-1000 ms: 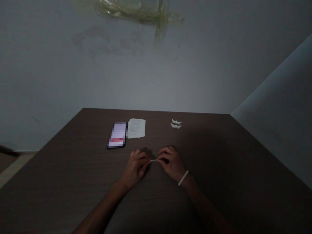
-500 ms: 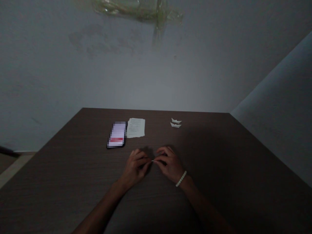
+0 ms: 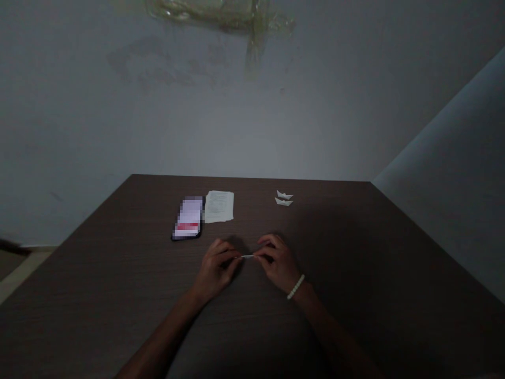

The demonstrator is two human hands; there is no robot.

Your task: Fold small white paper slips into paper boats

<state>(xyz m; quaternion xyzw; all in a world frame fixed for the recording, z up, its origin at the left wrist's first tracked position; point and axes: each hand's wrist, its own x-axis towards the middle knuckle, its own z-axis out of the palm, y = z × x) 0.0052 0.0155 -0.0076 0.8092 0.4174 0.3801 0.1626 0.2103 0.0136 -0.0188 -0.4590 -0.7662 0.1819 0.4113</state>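
Observation:
Between my two hands is a small white piece of paper [image 3: 248, 256], seen almost edge-on as a thin strip. My left hand [image 3: 218, 267] pinches its left end with thumb and fingertips. Its right end is pinched by my right hand [image 3: 278, 263], which has a bracelet of pale beads [image 3: 295, 287] at the wrist. The fingers cover both ends, so the paper's full shape is hidden. Farther back on the table, two small white folded paper boats [image 3: 284, 202] sit one behind the other.
The dark brown table [image 3: 118, 273] reaches back to a grey wall [image 3: 252, 131]. A phone [image 3: 188, 218] with a lit, pixelated screen lies left of centre. Touching or nearly touching it is a stack of printed paper sheets [image 3: 219, 206]. Clear tape [image 3: 221, 18] crosses the wall above.
My hands have drawn slightly apart, and more of the white paper shows between the fingertips. The phone, stack and boats keep their places on the table.

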